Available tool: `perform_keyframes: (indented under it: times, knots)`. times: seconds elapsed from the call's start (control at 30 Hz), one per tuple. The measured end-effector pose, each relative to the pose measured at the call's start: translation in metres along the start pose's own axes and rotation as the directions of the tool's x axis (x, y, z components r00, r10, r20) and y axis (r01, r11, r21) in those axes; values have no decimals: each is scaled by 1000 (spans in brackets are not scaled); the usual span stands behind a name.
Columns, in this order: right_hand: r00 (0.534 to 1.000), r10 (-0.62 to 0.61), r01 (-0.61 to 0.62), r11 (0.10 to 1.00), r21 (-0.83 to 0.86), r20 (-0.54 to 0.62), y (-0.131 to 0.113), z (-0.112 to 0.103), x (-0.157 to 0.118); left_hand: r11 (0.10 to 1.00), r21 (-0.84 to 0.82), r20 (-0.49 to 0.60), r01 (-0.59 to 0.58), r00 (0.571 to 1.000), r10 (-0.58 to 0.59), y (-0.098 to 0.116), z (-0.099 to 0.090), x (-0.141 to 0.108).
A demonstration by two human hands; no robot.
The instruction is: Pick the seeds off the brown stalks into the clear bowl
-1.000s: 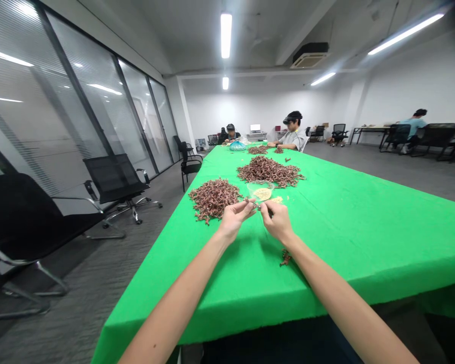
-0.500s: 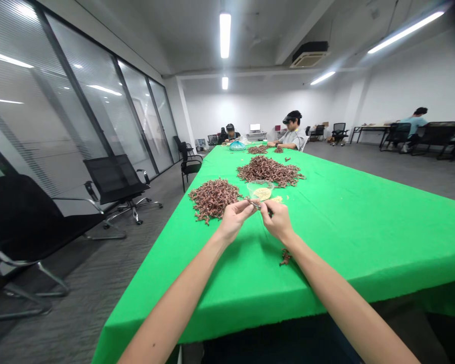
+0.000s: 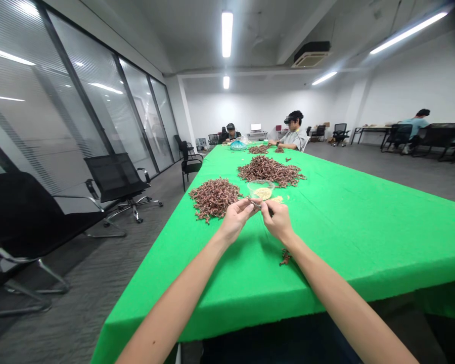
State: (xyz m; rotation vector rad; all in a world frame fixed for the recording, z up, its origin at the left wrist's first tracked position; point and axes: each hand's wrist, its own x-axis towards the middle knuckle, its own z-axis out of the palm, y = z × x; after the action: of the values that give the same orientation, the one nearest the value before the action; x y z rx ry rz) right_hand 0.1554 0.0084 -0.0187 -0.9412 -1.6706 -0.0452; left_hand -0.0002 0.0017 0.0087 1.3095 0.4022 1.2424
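Observation:
My left hand [image 3: 235, 221] is closed in a pinch around a small brown dried piece [image 3: 251, 201]; fingertips cover most of it. My right hand [image 3: 276, 221], also closed, grips a slim greyish tool [image 3: 258, 206] whose tip meets that piece. The tool's exact kind is too small to tell. Just beyond the fingertips stands a clear plastic bowl [image 3: 251, 189] with pale grains [image 3: 263, 193] in it. To the left lies a heap of brown, twisted dried pieces [image 3: 214, 198]. A few more brown bits [image 3: 285, 257] rest beside my right forearm.
A larger brown heap [image 3: 269, 170] lies behind the bowl on the green tablecloth [image 3: 364, 227]. Pale crumbs [image 3: 277, 199] are scattered by the bowl. Farther back are a blue plastic bag [image 3: 238, 145] and a seated person [image 3: 293, 136]. Black chairs [image 3: 116, 179] line the left side.
Both hands stay in almost the same place, with only slight finger movement around the small piece. The view has shifted very slightly.

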Motion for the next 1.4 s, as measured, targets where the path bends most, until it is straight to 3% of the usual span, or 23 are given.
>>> perform_keyframes:
  times: [1.4]
  knots:
    - [999, 38, -38, 999, 19, -4, -1, 2, -1, 1000, -4, -34, -21, 999, 20, -6, 2, -2]
